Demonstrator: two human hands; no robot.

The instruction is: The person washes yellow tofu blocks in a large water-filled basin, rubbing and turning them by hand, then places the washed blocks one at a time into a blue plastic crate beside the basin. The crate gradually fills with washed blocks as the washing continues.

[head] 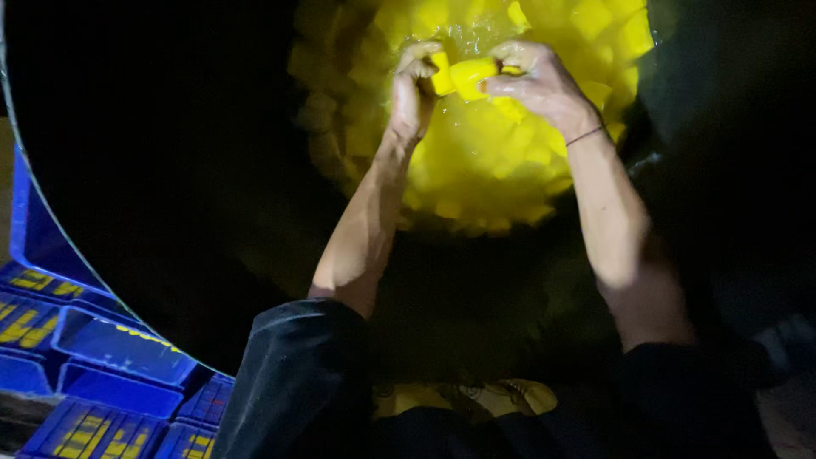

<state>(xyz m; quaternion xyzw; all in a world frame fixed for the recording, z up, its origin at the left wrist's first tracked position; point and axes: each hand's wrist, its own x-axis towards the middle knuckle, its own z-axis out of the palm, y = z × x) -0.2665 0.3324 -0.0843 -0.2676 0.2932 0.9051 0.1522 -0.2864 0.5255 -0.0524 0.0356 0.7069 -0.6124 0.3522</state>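
Both my arms reach deep into a large dark drum [170, 170]. At its bottom lies a heap of wet yellow chunks [484, 161]. My left hand [413, 89] and my right hand [537, 83] meet above the heap, and both grip a yellow chunk [463, 75] between their fingers. A thin band circles my right wrist [585, 134]. Black sleeves are pushed up past both elbows.
Blue plastic crates [76, 340] with yellow markings are stacked outside the drum at the lower left. The drum's curved rim [51, 221] runs down the left side. Its inner walls are dark and show little detail.
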